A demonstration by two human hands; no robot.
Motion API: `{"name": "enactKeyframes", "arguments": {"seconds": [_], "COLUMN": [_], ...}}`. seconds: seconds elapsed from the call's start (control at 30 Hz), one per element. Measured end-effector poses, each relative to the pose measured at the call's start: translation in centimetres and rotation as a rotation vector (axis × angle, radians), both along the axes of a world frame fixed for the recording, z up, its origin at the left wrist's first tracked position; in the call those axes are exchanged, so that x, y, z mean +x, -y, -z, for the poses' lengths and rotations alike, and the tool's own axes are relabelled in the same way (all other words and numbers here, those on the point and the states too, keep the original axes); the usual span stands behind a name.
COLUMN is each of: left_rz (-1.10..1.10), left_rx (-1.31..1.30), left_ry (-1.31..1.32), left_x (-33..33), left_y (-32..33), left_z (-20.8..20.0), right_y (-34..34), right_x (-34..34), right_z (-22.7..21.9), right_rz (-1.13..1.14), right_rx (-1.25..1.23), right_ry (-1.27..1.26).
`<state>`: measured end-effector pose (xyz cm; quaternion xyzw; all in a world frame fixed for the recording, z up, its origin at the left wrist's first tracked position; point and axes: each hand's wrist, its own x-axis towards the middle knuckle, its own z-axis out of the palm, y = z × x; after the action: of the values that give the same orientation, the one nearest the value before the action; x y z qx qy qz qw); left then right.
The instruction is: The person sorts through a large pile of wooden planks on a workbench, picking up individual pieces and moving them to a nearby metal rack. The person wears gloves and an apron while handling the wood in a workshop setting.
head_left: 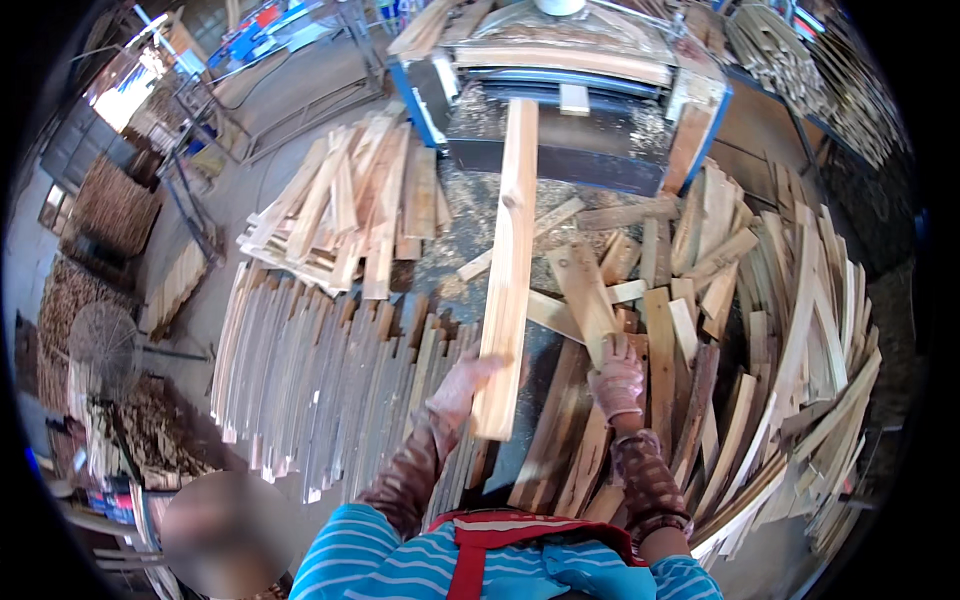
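Observation:
My left hand (pixel 466 386), in a pale dusty glove, is closed on the lower part of a long planed wooden board (pixel 508 240). That board points away from me, its far end in front of the blue-framed planing machine (pixel 570 150). My right hand (pixel 618 382), gloved too, has its fingers closed round the near end of a shorter, rougher board (pixel 578 288). This second board tilts up to the left above the heap of loose wood. A small light wood end (pixel 574 99) shows at the machine's opening.
To the left lie a row of narrow grey strips (pixel 330 375) and a stack of pale boards (pixel 350 190). Mixed lumber (pixel 690 290) is heaped at the right, with long curved-looking slats (pixel 800 310) beyond. Wood shavings (pixel 470 200) cover the floor by the machine. A fan (pixel 103 335) stands far left.

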<state>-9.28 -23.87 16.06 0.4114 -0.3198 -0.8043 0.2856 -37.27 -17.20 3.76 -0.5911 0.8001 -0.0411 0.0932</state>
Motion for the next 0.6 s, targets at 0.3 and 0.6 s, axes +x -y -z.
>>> {"name": "enactKeyframes", "arguments": {"seconds": [0.3,0.6], "left_rz": [-0.350,-0.168], "left_rx": [-0.070,-0.976], "left_ry": [0.170,1.577], "left_x": [14.8,32.6], "left_y": [-10.1,10.7], "left_z": [4.6,2.3], "right_y": [0.7,-3.2], "right_x": [0.3,1.1], "right_z": [-3.1,-7.0], "right_rz": [0.099,0.012], "right_rx": [0.022,-0.105], "right_ry": [0.087,-0.018]}}
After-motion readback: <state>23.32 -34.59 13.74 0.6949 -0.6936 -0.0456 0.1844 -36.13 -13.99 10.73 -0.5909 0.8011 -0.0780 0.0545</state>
